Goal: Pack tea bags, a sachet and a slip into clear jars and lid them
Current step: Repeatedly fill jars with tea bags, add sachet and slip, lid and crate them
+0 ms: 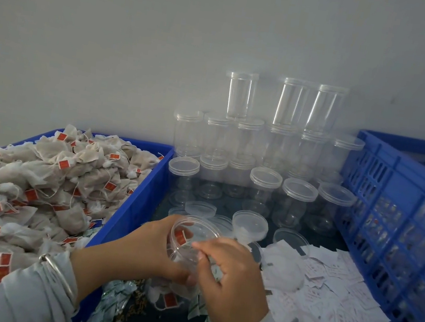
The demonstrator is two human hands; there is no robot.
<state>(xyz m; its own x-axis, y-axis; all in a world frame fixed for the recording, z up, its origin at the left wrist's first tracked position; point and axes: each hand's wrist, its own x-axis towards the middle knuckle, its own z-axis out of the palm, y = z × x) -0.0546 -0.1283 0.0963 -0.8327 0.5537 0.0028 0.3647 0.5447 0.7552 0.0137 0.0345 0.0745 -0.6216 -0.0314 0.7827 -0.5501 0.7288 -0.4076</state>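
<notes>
Clear plastic fills the middle of this packing bench, where a person tilts an open jar point(189, 242) toward themselves, its mouth angled up so its contents can be pressed down. The left hand point(158, 248) wraps around the jar's side from the left, fingers curled closed on it to steady it, a metal bangle point(61, 273) on that wrist. The right hand point(228, 275) comes in from the other side, fingers bent and bunched at the jar's rim, apparently tucking something in; whether it pinches anything cannot be told. Red-tagged tea bags show through the jar wall, so filling seems well along, with the lid yet to go on. Directly beneath the hands lie green-printed sachets point(115, 300) and a loose tea bag, kept close so each can be picked up without reaching. Just right of the right hand spreads a drift of white paper slips point(329, 294), likewise within easy grasp. Left of the left hand, a blue bin point(144, 192) is heaped with tea bags point(46, 186), its near wall almost against the forearm. Just beyond the fingers, loose lids point(250, 223) lie flat, handy for capping the jar in hand. Farther out, empty lidded jars point(267, 152) are stacked in tiers against the pale wall, a reserve kept out of the working space. To the far right of the right hand stands a slotted blue crate point(400, 214), probably for finished jars, though its contents are too blurred to make out.
</notes>
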